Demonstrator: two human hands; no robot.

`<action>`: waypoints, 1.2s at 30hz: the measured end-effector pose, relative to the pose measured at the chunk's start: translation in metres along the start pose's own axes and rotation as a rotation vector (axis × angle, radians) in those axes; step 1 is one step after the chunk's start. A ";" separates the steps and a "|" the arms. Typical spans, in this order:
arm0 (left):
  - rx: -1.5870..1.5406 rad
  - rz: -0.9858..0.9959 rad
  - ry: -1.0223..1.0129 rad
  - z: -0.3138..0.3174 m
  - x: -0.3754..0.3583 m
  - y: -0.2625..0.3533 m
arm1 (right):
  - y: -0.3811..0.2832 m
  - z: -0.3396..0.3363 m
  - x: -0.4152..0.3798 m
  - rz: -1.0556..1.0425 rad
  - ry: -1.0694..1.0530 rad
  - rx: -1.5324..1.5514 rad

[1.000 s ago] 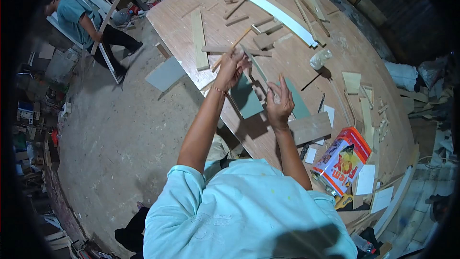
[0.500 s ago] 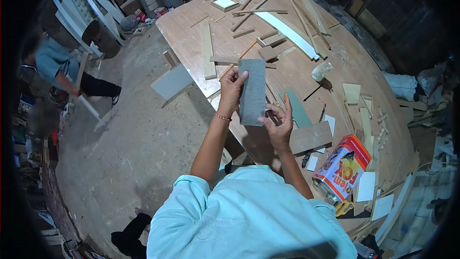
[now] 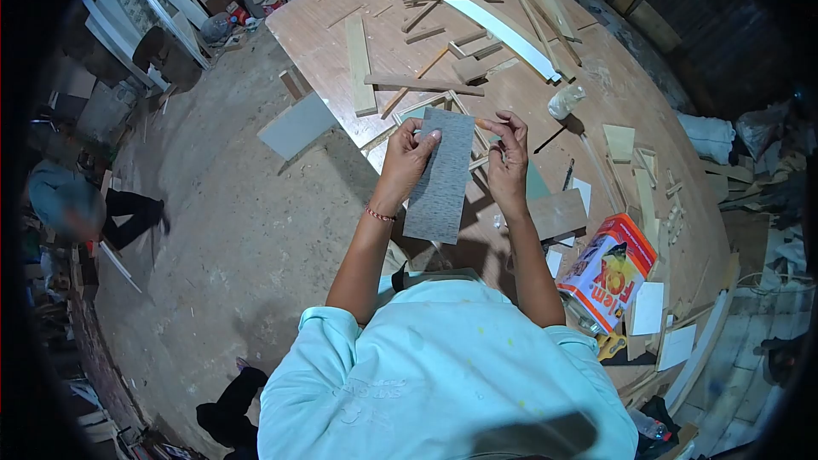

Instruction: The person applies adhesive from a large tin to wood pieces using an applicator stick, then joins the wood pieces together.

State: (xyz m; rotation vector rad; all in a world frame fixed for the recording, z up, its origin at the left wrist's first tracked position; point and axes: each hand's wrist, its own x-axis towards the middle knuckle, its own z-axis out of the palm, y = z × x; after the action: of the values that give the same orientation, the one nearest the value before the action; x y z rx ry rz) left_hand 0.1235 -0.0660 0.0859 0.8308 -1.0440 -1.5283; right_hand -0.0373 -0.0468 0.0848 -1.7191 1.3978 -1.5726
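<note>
My left hand grips a thin grey rectangular panel by its upper left edge, thumb flat on the streaked face. The panel is held upright over the table's near edge. At its upper right corner is my right hand, fingers apart and partly bent, one orange-coloured fingertip right at the edge. Behind the panel lies a light wooden frame, partly hidden by it. Beside my right wrist are a brown board and a green sheet.
The wooden table carries several wood strips, a white strip, a glass jar and a red-and-white can. A grey board sticks out at the table's left edge. Another person bends low on the floor at left.
My right hand has moved from the panel's lower right corner up to its upper right corner. The panel's lower end has swung left. The other person has bent lower.
</note>
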 end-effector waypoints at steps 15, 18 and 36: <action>0.015 -0.021 0.051 -0.001 0.004 -0.002 | 0.012 0.003 -0.007 -0.081 -0.065 -0.075; 0.015 -0.017 0.048 -0.001 0.005 -0.002 | 0.014 0.004 -0.006 -0.077 -0.059 0.039; 0.021 -0.018 0.057 -0.004 0.003 -0.003 | 0.021 0.005 -0.005 -0.002 -0.145 0.168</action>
State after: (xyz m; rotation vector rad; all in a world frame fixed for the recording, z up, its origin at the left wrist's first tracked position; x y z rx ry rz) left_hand 0.1256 -0.0693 0.0820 0.8959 -1.0147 -1.5022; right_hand -0.0400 -0.0532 0.0634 -1.6974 1.1604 -1.4887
